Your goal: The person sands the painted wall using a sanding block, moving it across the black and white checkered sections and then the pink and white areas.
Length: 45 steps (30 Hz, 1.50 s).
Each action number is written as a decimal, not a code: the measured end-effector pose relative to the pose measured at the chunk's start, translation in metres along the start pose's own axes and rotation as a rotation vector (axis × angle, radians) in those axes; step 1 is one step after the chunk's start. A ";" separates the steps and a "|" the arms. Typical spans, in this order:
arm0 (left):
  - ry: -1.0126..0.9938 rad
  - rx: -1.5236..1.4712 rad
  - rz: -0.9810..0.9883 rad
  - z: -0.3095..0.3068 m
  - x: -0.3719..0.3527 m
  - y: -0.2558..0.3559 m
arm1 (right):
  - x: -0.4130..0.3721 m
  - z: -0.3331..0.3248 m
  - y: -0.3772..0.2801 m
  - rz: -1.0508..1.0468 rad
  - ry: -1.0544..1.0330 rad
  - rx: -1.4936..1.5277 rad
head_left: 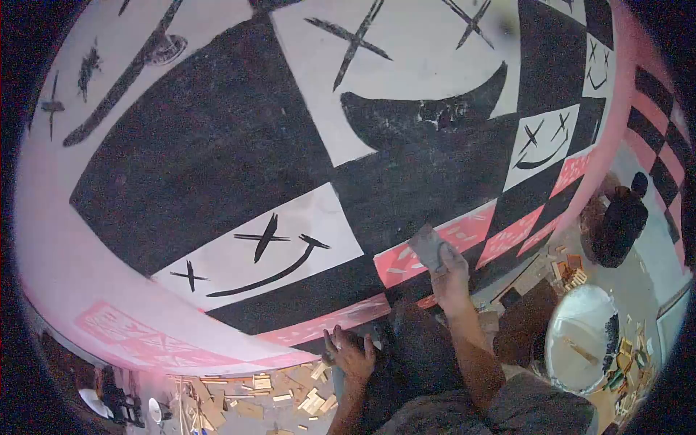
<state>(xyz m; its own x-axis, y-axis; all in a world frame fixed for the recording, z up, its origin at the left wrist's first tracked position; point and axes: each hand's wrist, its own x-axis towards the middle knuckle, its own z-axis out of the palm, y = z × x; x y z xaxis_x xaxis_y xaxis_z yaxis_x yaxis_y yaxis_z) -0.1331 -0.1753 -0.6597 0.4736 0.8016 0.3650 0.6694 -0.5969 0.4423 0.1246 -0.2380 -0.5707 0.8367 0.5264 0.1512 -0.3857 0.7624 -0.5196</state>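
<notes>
My right hand (pixel 452 279) grips a flat grey rectangular piece (pixel 426 246), thumb across its face. The piece overlaps a red square with pale streaks (pixel 471 230) low on the painted wall (pixel 261 130). Lower and to the left, my left hand (pixel 350 355) has its fingers spread, holding nothing, close to the wall's bottom edge. Black and white checks cover the wall, several with X-eyed smiling faces. Just above my left hand runs a pink strip (pixel 341 319). Worn, flaky marks show in the large black smile (pixel 435 112).
At the right stands a white bucket (pixel 554 344) with a wooden stick (pixel 581 351) inside. Wood scraps (pixel 313 401) litter the floor below the wall. A dark rounded object (pixel 620 225) sits on the right, and a lamp (pixel 154 410) is at the lower left.
</notes>
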 end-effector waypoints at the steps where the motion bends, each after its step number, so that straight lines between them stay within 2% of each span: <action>1: -0.003 0.000 -0.010 0.001 -0.001 0.000 | -0.001 -0.004 0.000 -0.001 -0.003 -0.011; 3: -0.004 -0.003 -0.032 -0.006 0.000 0.007 | -0.003 0.000 -0.002 -0.001 0.032 -0.017; 8: 0.237 -0.167 0.013 -0.021 0.016 0.021 | -0.017 0.021 -0.012 0.026 -0.003 -0.101; 10: 0.308 -0.512 0.062 -0.036 0.035 0.047 | -0.025 0.011 -0.009 0.088 -0.006 -0.208; 13: -0.032 -1.071 0.037 -0.055 0.058 0.083 | -0.056 -0.011 0.000 0.261 0.007 -0.607; 14: -0.148 -1.365 -0.040 -0.049 0.063 0.088 | -0.066 -0.017 -0.001 0.307 -0.012 -0.642; 15: -0.239 -1.337 -0.062 -0.040 0.067 0.090 | -0.077 -0.024 -0.001 0.357 -0.026 -0.675; 17: -0.428 -1.275 -0.113 -0.017 0.067 0.095 | -0.091 -0.051 -0.001 0.296 -0.058 -0.590; 20: -0.583 -0.957 0.012 0.010 0.055 0.105 | -0.106 -0.091 -0.010 0.323 0.019 -0.618; 23: -0.478 -0.900 0.251 0.044 0.039 0.107 | -0.117 -0.107 -0.033 0.391 0.098 -0.771; 24: -0.607 -0.863 0.173 0.036 0.037 0.118 | -0.120 -0.111 -0.040 0.409 0.113 -0.829; 26: -0.539 -0.880 0.264 0.053 0.022 0.119 | -0.134 -0.151 -0.036 0.234 0.084 -0.797; 27: -0.498 -0.897 0.302 0.052 0.021 0.130 | -0.131 -0.150 -0.042 0.150 0.063 -0.790; 28: -0.556 -0.969 0.239 0.049 0.017 0.136 | -0.133 -0.148 -0.049 0.223 0.057 -0.783; 31: -0.489 -0.872 0.316 0.062 0.011 0.143 | -0.137 -0.140 -0.056 0.126 0.215 -0.843; 34: -0.502 -0.830 0.176 0.047 0.010 0.161 | -0.134 -0.145 -0.052 0.080 0.226 -0.895; 37: -0.370 -0.870 0.237 0.059 0.006 0.158 | -0.129 -0.154 -0.058 0.012 0.044 -1.060; 40: -0.259 -0.927 0.239 0.058 0.004 0.159 | -0.125 -0.154 -0.047 -0.004 0.129 -0.974; 43: -0.216 -0.902 0.184 0.059 0.002 0.158 | -0.123 -0.149 -0.051 0.040 0.057 -1.040; 45: -0.169 -0.887 0.216 0.052 0.004 0.161 | -0.126 -0.105 -0.074 0.228 0.067 -1.005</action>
<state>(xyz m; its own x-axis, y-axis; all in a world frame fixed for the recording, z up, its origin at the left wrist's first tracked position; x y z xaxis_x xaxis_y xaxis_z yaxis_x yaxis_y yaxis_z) 0.0060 -0.2662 -0.6295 0.6606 0.6229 0.4190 -0.0929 -0.4861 0.8690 0.0884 -0.4006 -0.6399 0.8164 0.5732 -0.0702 -0.0609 -0.0355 -0.9975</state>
